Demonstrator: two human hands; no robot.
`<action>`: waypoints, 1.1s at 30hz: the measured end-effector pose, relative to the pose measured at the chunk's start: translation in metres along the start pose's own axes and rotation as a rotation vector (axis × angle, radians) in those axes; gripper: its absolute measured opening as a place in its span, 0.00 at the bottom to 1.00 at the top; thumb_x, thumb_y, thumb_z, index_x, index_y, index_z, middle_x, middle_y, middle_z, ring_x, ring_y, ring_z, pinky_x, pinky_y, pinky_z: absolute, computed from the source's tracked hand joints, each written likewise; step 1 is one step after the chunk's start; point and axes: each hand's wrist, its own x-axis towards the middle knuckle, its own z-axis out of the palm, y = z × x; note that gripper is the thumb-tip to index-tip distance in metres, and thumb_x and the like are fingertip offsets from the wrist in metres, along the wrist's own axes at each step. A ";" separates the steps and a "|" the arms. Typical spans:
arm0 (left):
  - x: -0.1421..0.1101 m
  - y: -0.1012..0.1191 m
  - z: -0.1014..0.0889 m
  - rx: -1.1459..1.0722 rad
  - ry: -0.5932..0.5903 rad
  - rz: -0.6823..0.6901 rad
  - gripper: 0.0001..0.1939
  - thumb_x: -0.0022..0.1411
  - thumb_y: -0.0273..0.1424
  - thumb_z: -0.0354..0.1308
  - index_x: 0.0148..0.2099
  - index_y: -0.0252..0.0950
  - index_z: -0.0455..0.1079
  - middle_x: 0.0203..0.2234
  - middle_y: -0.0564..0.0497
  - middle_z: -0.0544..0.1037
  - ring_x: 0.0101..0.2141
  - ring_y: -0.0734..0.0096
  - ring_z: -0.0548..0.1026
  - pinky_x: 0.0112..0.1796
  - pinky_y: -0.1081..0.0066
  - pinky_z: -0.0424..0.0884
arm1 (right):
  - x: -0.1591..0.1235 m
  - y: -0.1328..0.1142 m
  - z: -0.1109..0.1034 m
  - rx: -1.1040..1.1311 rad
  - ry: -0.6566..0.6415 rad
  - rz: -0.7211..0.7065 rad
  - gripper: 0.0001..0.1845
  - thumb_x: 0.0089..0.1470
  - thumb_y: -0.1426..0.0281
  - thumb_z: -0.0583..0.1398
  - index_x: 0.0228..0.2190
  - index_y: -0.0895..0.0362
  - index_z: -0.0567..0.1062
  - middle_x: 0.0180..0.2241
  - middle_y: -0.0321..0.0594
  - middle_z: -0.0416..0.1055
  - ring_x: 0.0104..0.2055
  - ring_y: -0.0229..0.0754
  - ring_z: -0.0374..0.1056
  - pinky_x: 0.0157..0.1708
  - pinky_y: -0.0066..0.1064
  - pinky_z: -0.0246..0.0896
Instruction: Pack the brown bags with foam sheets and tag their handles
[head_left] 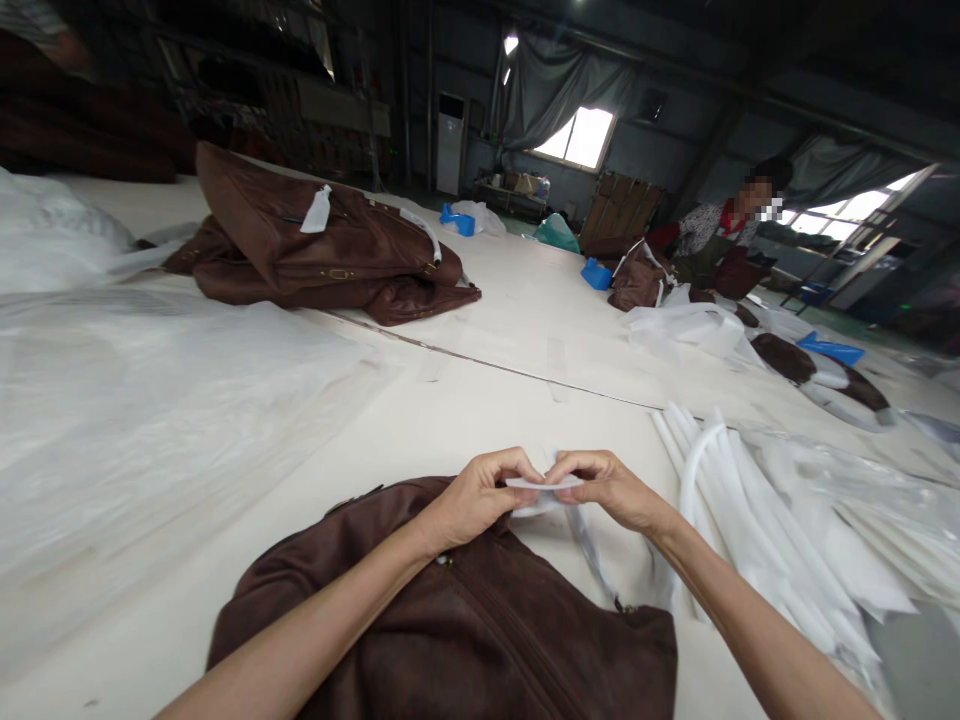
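Observation:
A dark brown leather bag [420,620] lies on the white table in front of me, with a zipper running along it. Above its upper edge, my left hand [487,490] and my right hand [600,485] meet, fingertips nearly touching. Between thumbs and fingers both pinch a thin white foam sheet [546,482], held roughly level. A strap wrapped in clear plastic [592,550] hangs below the right hand and runs down to the bag's right corner. Part of the white sheet is hidden behind my fingers.
More brown bags [300,240] are piled across the table, one with a white tag. Clear plastic sheeting [150,400] spreads at left. White foam tubes [750,530] lie at right. A co-worker [720,230] is at the far right, near blue pieces [596,273].

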 end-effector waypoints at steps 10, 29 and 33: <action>-0.005 0.001 -0.013 -0.028 -0.121 -0.041 0.11 0.56 0.33 0.56 0.38 0.34 0.76 0.25 0.53 0.71 0.26 0.72 0.66 0.28 0.73 0.61 | -0.002 0.011 0.002 0.064 -0.044 -0.093 0.09 0.51 0.76 0.61 0.28 0.54 0.82 0.32 0.36 0.71 0.36 0.39 0.66 0.40 0.30 0.55; 0.015 -0.003 -0.004 0.310 -0.112 -0.126 0.15 0.56 0.44 0.59 0.29 0.36 0.72 0.23 0.53 0.71 0.26 0.67 0.65 0.30 0.67 0.59 | -0.029 0.005 0.019 -0.403 0.362 -0.231 0.16 0.53 0.76 0.56 0.40 0.50 0.79 0.52 0.41 0.65 0.58 0.46 0.59 0.62 0.42 0.48; 0.015 0.006 -0.007 0.359 -0.117 -0.139 0.19 0.55 0.48 0.60 0.30 0.36 0.73 0.23 0.54 0.73 0.28 0.65 0.67 0.30 0.70 0.60 | -0.101 0.013 0.030 -0.385 0.687 -0.129 0.16 0.55 0.68 0.59 0.45 0.45 0.76 0.47 0.38 0.70 0.54 0.47 0.64 0.60 0.41 0.55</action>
